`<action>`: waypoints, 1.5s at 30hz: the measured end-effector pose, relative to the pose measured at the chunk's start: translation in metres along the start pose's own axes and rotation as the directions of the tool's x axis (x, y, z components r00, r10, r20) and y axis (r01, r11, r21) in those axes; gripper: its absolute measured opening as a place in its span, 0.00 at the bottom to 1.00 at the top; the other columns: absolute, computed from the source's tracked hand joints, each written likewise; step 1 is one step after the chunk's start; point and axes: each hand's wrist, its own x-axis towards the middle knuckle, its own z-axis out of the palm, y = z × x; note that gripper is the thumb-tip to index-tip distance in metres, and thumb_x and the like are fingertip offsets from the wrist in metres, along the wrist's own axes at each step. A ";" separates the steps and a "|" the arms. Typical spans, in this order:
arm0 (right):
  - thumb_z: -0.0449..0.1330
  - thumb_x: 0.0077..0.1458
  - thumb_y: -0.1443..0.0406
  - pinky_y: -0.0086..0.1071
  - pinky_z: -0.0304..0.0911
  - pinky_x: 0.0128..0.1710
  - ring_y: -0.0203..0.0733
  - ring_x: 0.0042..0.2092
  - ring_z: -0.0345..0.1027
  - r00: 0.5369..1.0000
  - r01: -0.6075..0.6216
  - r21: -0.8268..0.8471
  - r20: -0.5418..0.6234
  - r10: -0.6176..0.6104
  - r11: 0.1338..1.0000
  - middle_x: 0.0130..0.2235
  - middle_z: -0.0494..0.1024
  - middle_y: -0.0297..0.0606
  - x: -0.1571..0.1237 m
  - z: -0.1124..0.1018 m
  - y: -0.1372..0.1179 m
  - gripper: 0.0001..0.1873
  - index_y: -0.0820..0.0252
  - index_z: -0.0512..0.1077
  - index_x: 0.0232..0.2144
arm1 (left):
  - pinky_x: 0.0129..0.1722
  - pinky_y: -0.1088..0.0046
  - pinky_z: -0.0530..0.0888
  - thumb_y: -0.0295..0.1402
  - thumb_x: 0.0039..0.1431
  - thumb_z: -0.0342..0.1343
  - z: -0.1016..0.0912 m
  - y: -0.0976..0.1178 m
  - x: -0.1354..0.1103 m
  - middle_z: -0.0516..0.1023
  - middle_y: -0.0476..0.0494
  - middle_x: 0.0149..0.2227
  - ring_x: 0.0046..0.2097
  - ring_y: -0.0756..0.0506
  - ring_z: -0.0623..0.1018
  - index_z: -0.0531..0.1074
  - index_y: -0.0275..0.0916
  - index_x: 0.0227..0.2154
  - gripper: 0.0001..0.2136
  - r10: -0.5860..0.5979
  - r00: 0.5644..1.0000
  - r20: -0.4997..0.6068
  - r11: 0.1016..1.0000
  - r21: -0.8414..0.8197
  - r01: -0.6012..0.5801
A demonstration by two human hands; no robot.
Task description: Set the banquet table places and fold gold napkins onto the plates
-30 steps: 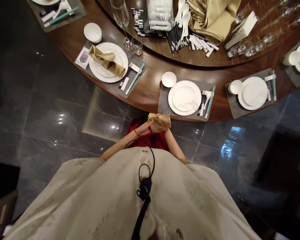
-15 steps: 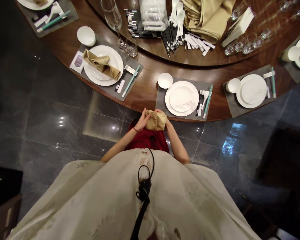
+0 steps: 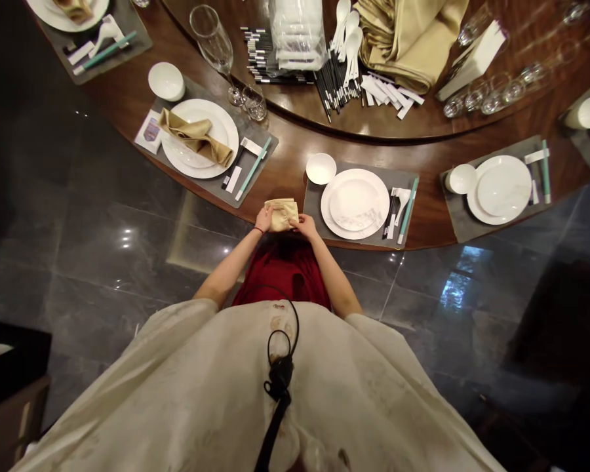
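A folded gold cloth napkin (image 3: 283, 214) is held between my two hands at the near edge of the table. My left hand (image 3: 264, 218) grips its left side, fingers closed on the cloth. On the lower right corner, my right hand (image 3: 303, 225) pinches the napkin. Just to the right, a small plate on a larger white plate (image 3: 356, 228) rests on a grey placemat (image 3: 314, 200), with a white bowl (image 3: 321, 169) at its upper left. Black chopsticks (image 3: 389, 216), a white spoon (image 3: 402, 203) and a teal-sleeved item (image 3: 408, 210) lie beside the plate.
Left, another setting holds a folded gold napkin (image 3: 194, 137) on plates, near a tall wine glass (image 3: 214, 49). On the raised turntable (image 3: 295, 111) are loose chopsticks (image 3: 332, 82), white spoons (image 3: 353, 49), stacked gold cloths (image 3: 408, 46) and several small glasses (image 3: 491, 98). A further setting (image 3: 504, 187) stands right.
Both hands have moved forward and slightly left with the napkin, from in front of my body up to the table's edge. The right fingers now show on its lower corner.
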 end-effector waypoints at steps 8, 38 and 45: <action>0.62 0.49 0.68 0.33 0.67 0.47 0.39 0.37 0.69 0.943 0.260 -0.434 -0.076 -0.323 0.863 0.33 0.77 0.33 0.007 0.016 0.013 0.22 0.60 0.75 0.48 | 0.63 0.57 0.65 0.27 0.57 0.59 -0.017 0.027 0.029 0.79 0.40 0.35 0.48 0.44 0.79 0.75 0.44 0.33 0.05 0.053 0.894 0.444 0.998 -0.002 -0.058; 0.63 0.52 0.58 0.36 0.71 0.47 0.41 0.41 0.75 0.965 0.005 -0.075 -0.260 -0.024 0.997 0.38 0.79 0.39 -0.031 0.047 0.044 0.17 0.60 0.70 0.42 | 0.59 0.60 0.66 0.24 0.45 0.60 0.001 0.005 0.029 0.72 0.37 0.42 0.52 0.37 0.71 0.79 0.38 0.35 0.12 0.322 0.877 0.357 0.697 0.537 -0.475; 0.65 0.51 0.66 0.36 0.73 0.46 0.44 0.44 0.77 0.990 -0.042 0.403 -0.105 0.092 0.914 0.39 0.82 0.42 -0.023 0.023 0.001 0.12 0.64 0.73 0.39 | 0.56 0.62 0.72 0.39 0.41 0.71 -0.042 0.013 -0.029 0.75 0.34 0.52 0.53 0.39 0.76 0.75 0.38 0.49 0.29 0.255 0.885 0.390 0.938 0.123 -0.325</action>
